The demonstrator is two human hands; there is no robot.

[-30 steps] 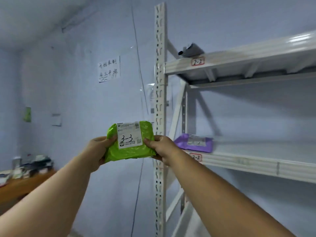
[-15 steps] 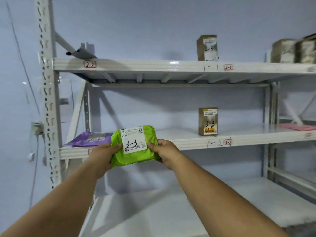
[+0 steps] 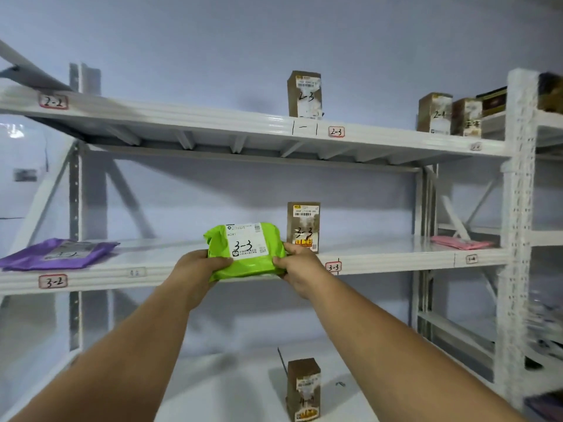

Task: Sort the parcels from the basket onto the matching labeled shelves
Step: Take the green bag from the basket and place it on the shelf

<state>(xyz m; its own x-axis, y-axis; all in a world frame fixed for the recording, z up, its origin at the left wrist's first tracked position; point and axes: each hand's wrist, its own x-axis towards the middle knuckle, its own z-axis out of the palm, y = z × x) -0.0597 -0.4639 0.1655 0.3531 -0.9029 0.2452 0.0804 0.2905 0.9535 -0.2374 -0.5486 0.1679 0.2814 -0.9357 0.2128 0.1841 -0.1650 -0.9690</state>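
A green parcel (image 3: 243, 252) with a white label marked 3-3 is held up in front of the middle shelf (image 3: 182, 269). My left hand (image 3: 198, 269) grips its left edge and my right hand (image 3: 300, 269) grips its right edge. The red-framed shelf tag 3-3 (image 3: 333, 267) sits on the shelf lip just right of my right hand. A brown box marked 3-3 (image 3: 303, 226) stands upright on that shelf behind the green parcel's right side. The basket is out of view.
A purple parcel (image 3: 58, 252) lies above tag 3-2 (image 3: 52, 281), a pink parcel (image 3: 460, 241) at the far right. The top shelf holds a brown box (image 3: 304, 94) above tag 2-3 (image 3: 336, 131) and two boxes (image 3: 447, 117) further right. Another brown box (image 3: 303, 388) stands on the bottom shelf.
The view has swung right along the rack, from its left post to the 3-3 section. Both hands have carried the green parcel along, and it now sits close to the 3-3 tag.
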